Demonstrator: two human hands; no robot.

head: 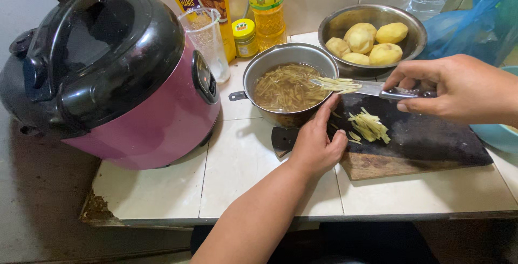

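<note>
Left hand nearest, fingers extended, grip holding nothing, fingertip by the pot rim; right hand grip closed on knife; blade carries potato strips over pot; more strips on cutting board. Judged step: transferring strips; next, push them off the blade.

I see the knife lying flat, blade toward 9 o'clock, carrying pale potato strips over the pot's 3 o'clock rim. More strips sit heaped on the dark cutting board at its 9 o'clock end.
</note>
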